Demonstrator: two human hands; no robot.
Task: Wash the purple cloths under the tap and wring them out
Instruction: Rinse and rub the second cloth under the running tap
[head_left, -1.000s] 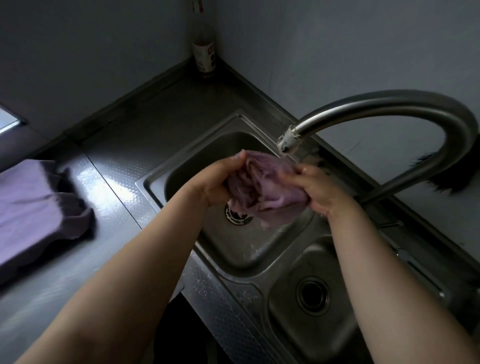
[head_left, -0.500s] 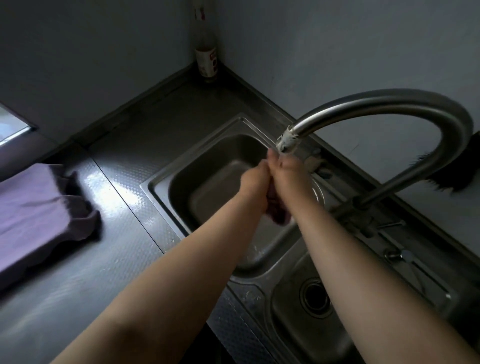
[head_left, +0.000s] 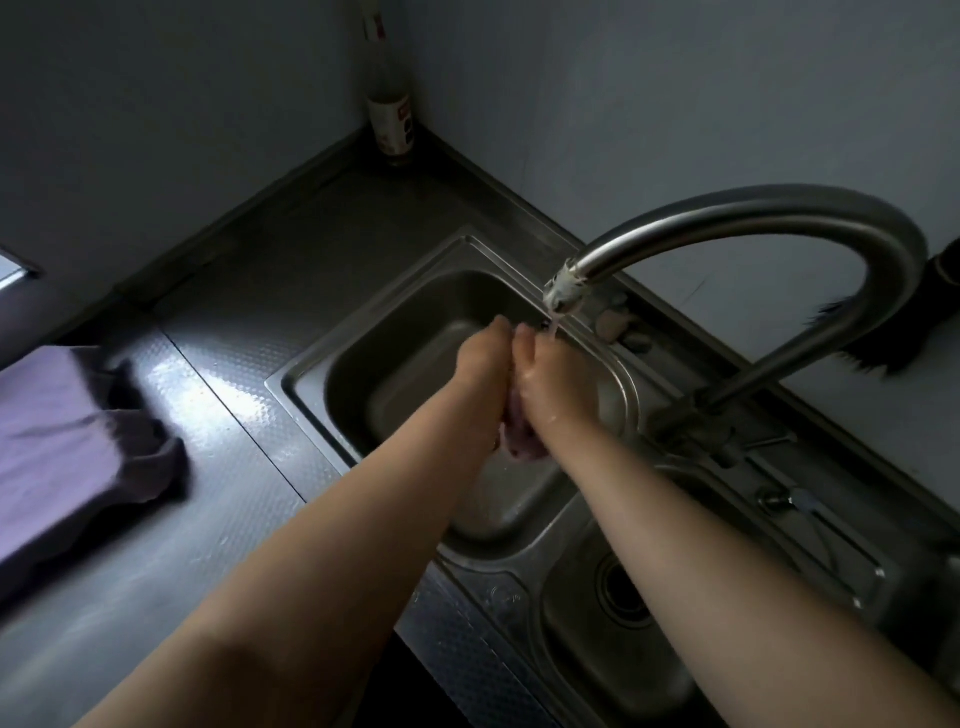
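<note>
Both hands meet over the far basin of the sink (head_left: 306, 374), just below the tap (head_left: 779, 218). The left hand (head_left: 480, 374) and right hand (head_left: 558, 379) press together palm to palm, each curled round a bunched purple cloth (head_left: 519, 441) squeezed between them. Only a wad of the cloth shows, poking out below the wrists; the rest is hidden by the hands. A thin stream of water (head_left: 555, 325) falls from the tap's spout onto the right hand's fingers, and the skin there looks wet.

A second cloth (head_left: 62, 441), also purple, lies flat on the steel counter (head_left: 218, 519), well to the left of the sink, its near edge rumpled. A bottle (head_left: 392, 119) stands upright in the wall corner beyond the sink. The nearer basin, with its round drain (head_left: 623, 592), sits under the right forearm. A dark brush (head_left: 893, 338) lies by the wall behind the tap's arch.
</note>
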